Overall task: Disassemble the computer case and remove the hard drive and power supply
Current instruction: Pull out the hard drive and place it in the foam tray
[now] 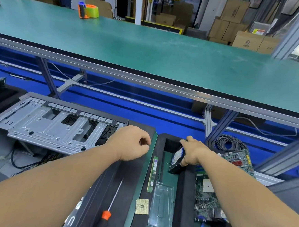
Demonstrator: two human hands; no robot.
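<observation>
Right hand has its grip clamped on the drive, tilted on edge over the tray, likely to slot it upright. Left hand, fingers curled on nothing, idles beside the case.

A long green desk runs across the room, and at its far left edge stands an orange and green tape dispenser. Beyond the desk are stacked cardboard boxes. Below its near rail lie a green memory stick, a gold processor chip, a clear plastic tray, an orange-handled screwdriver, a motherboard and a grey cable coil.
</observation>
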